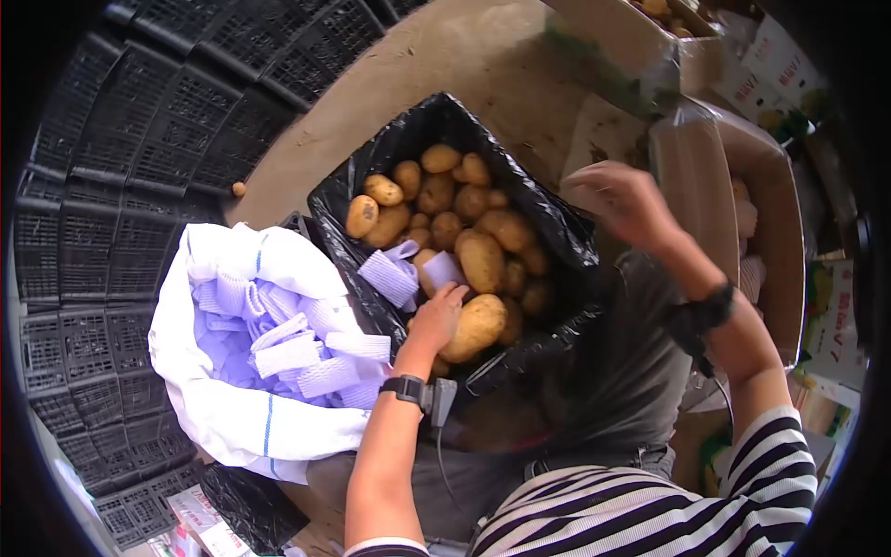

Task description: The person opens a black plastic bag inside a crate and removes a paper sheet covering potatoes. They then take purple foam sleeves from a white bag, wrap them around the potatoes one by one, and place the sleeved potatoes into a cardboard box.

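While sitting low in a black-and-white striped shirt, with a dark strap on each wrist, rests the left hand beside a large, oval, yellow-brown potato, near the close corner of a box-shaped container lined with shiny black plastic. Holds the fingers bent, tips at a flattened lilac foam-net sleeve; cannot tell whether grasping either thing or only touching. Has the potato just to the right of that hand, long axis slanting from lower left to upper right, with the sleeve just above the fingertips. Sits clearly nearer to both with the left hand than with the right.

Off to the left, shows a white woven sack with blue stripes, open and holding many lilac sleeves. Farther in, shows another lilac sleeve on a heap of smaller potatoes inside the container. Holds the right hand raised by the container's right edge, well apart from the large potato, released and blurred, with nothing visible in it. Beyond, shows brown cardboard boxes on the right and stacked black lattice crates on the left.
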